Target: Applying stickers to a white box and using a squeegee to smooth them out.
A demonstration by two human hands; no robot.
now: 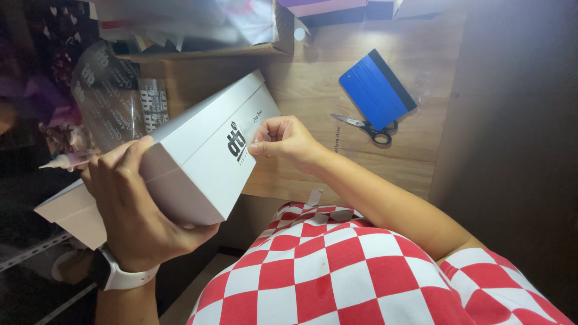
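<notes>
hands on a white rectangular cardboard box (198,150) with a black printed mark on its side, tilted over the near edge of a light wooden tabletop (313,84). left hand (129,198), white band at the wrist, wrapped around the near end of the box, thumb on top, fingers curled underneath, gripping it. right hand (286,141) against the printed side, fingertips pinched narrow on something small at the surface, too small to make out. well apart on the tabletop: blue flat plastic squeegee with a dark edge (376,87), and just beside it small black-handled scissors (367,126). behind the box, rolled clear printed plastic sheet (105,96) and an open brown cardboard carton (241,42). red-and-white checked cloth (361,271) across the lap below.
</notes>
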